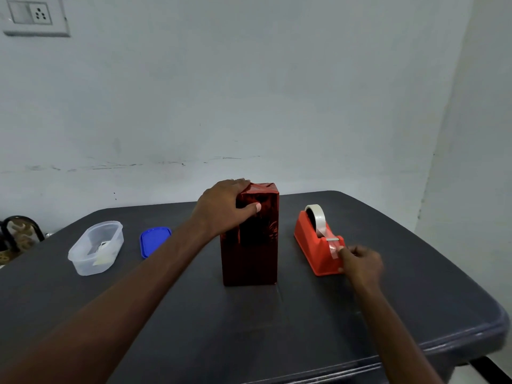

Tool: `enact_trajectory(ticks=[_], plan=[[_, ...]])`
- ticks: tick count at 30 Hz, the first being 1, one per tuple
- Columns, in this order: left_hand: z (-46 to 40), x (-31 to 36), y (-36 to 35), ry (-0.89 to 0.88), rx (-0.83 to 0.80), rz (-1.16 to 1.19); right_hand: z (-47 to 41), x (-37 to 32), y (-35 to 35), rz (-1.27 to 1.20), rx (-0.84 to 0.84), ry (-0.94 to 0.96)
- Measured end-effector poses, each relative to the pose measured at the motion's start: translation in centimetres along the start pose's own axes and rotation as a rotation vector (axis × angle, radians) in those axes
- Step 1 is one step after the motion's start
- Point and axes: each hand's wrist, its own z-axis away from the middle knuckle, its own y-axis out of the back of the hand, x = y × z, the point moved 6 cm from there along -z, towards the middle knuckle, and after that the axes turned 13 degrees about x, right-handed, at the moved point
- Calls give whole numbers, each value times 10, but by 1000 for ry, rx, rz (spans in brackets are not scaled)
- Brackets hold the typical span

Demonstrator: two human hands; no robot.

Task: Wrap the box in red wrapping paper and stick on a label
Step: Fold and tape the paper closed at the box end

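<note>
we see the box [250, 239], wrapped in red paper, upright mid-table [249, 328]. the left hand [224, 209] grips its top. just right, the right hand [360, 261] pinches the tape end [334, 249] at the orange dispenser [313, 245].

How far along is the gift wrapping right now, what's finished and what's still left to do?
Done: the box stands upright, covered in red paper, its top folds closed. In hand: the left hand grips the box's top while the right hand pinches the tape end at the orange tape dispenser. Left: taping, then the label; none shows on the box. Slips lie in the clear tub, possibly labels.
</note>
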Motion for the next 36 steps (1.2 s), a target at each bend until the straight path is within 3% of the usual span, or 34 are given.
enact_trajectory(ticks=[3,13,16,19,23,29,33,36], plan=[[0,-1,-1,0,-4,2,4,11,-4,-121,-35,-77],[2,-3,-3,9,13,10,34,26,-16,-393,74,-271],[1,-1,-5,-6,24,13,39,22,-11,-394,115,-220],[1,3,-8,-10,29,31,34,-14,3,-388,118,-48],[3,9,-13,-17,12,38,47,-103,2,-380,-74,229],[4,1,-3,0,30,45,73,-222,-45,-291,-440,466],[5,-4,-2,26,30,62,72,-238,-87,-35,-632,488],[4,-6,0,37,21,80,67,-233,-104,100,-641,487]])
